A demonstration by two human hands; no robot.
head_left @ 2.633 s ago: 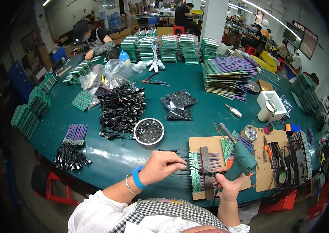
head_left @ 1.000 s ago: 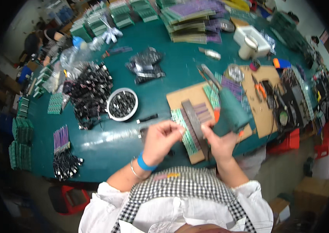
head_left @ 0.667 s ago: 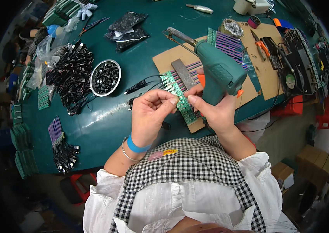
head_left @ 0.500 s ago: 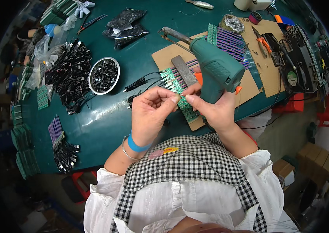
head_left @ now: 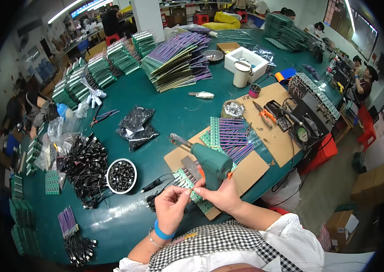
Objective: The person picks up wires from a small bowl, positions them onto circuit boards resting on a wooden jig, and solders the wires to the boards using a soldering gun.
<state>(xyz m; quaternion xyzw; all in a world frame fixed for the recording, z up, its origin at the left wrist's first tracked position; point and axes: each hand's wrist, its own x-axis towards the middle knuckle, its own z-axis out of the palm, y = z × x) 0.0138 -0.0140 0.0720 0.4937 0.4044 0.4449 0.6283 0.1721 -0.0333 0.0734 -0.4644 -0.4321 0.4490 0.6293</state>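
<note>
Low in the frame's centre, left hand [head_left: 172, 209] and right hand [head_left: 219, 196] pinching a small part together, fingertips meeting beside the green circuit strip [head_left: 192, 190] on the cardboard sheet [head_left: 251, 170]. Teal soldering gun [head_left: 210, 161] just above. Hands lower in frame than half a second ago; far more of the green table [head_left: 124, 217] visible.

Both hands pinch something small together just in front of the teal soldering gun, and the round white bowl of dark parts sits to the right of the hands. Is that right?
Not quite. In the head view the white bowl of dark parts sits to the left of the hands, not the right. The rest holds: the left hand and right hand pinch something small together just in front of the teal soldering gun.
</note>
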